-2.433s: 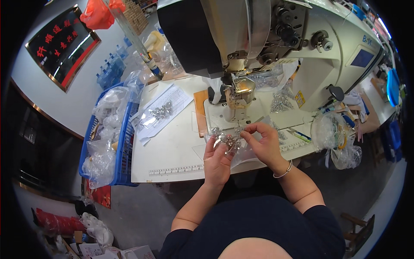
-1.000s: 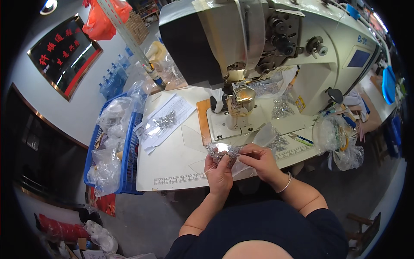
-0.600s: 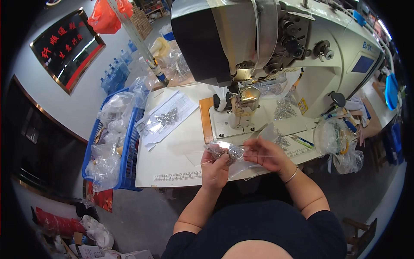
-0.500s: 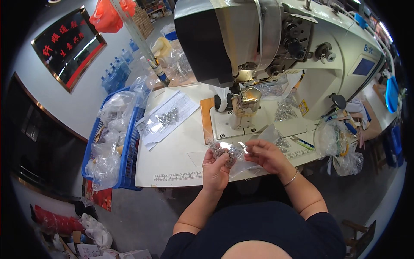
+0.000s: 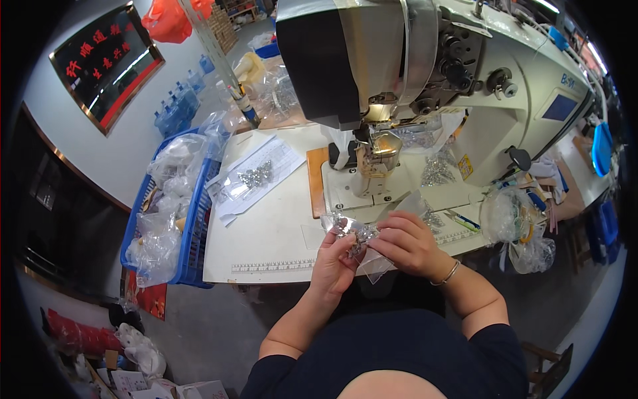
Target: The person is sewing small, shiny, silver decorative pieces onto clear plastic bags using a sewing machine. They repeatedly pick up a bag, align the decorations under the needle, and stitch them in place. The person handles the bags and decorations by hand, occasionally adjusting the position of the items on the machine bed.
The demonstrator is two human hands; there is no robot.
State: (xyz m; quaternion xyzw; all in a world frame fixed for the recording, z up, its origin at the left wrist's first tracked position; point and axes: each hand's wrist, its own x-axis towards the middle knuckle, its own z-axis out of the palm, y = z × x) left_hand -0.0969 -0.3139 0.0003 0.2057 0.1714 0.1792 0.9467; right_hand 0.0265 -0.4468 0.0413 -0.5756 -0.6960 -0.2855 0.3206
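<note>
My left hand [image 5: 334, 265] is closed around the near side of a glittering, silvery beaded piece on clear film [image 5: 362, 234], thumb on top. Against the right end of that piece, the bent fingers of my right hand [image 5: 413, 246] are pinched together. A corner of clear plastic [image 5: 376, 267] hangs below, between the two hands. Both hands are over the front edge of the white table [image 5: 266, 249], in front of the sewing machine's post and needle area [image 5: 380, 156]. What exactly the right fingertips grip is partly hidden.
A blue basket [image 5: 194, 249] of clear plastic bags stands on the left. Silvery beaded pieces [image 5: 256, 174] lie on papers, and more beads [image 5: 438, 169] lie beside the machine. Right of my hands are a green pen [image 5: 465, 223] and a bundle of plastic [image 5: 508, 213].
My right hand has moved slightly left and closed in on the beaded piece. The plastic corner now hangs lower between the hands. The whole view has shifted a little.
</note>
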